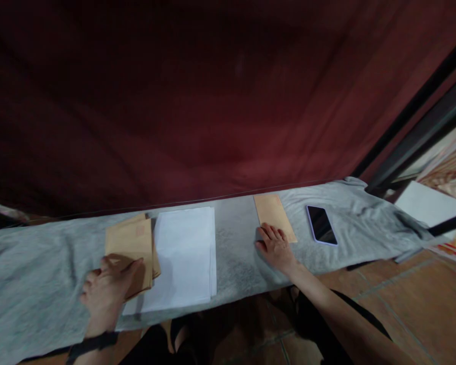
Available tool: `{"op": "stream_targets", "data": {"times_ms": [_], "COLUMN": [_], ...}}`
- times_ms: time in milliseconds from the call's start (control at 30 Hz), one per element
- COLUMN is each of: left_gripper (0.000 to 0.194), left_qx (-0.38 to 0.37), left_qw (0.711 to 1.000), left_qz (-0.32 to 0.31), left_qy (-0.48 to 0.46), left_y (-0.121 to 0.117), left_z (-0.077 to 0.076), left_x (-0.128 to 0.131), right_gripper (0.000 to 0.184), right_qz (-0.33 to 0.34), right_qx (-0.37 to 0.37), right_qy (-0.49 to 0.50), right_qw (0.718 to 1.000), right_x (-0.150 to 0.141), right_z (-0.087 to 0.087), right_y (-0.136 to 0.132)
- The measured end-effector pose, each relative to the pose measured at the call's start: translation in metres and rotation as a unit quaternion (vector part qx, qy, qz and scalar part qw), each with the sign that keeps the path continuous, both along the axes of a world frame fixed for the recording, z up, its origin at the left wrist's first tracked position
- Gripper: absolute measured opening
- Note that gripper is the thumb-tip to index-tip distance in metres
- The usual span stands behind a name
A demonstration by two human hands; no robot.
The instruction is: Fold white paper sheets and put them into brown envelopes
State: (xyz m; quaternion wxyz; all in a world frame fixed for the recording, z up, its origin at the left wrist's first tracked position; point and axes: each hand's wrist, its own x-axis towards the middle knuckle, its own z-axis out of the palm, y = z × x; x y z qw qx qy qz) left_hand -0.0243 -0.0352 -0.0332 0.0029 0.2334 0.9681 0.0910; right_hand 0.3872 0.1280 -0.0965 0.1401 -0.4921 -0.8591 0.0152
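My left hand point(105, 288) is at the near left part of a stack of brown paper envelopes point(131, 238). Its thumb lies across the top envelope and the other fingers curl at the left edge, their tips hidden. The stack partly overlaps a pile of white paper sheets point(186, 253). To the right, my right hand point(275, 247) rests on the near end of a single brown envelope point(274, 210), fingers stretched out over it. That envelope lies flat on the grey cloth.
A grey cloth point(235, 253) covers the long narrow surface. A phone with a purple edge point(322, 225) lies right of the single envelope. Behind hangs a dark red curtain point(213, 101). A dark metal frame point(414, 121) stands at the right, above a tiled floor point(410, 294).
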Motion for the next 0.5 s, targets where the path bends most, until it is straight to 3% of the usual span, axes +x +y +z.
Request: {"op": "stream_targets", "data": {"times_ms": [333,500], "left_gripper": [0.093,0.092], "left_qx": [0.010,0.055], "left_qw": [1.000,0.997], "left_qz": [0.025,0.049], "left_qy": [-0.007,0.005], "left_y": [-0.011,-0.012], "left_z": [0.010,0.008], "left_x": [-0.008,-0.021], "right_gripper": [0.030,0.028], "right_qz": [-0.076,-0.013], "right_qx": [0.036,-0.017], "right_qy": [-0.044,0.069], "right_qw": [0.995,0.997], "right_x": [0.008,-0.009], "right_z": [0.012,0.009], "right_y": [0.012,0.008]}}
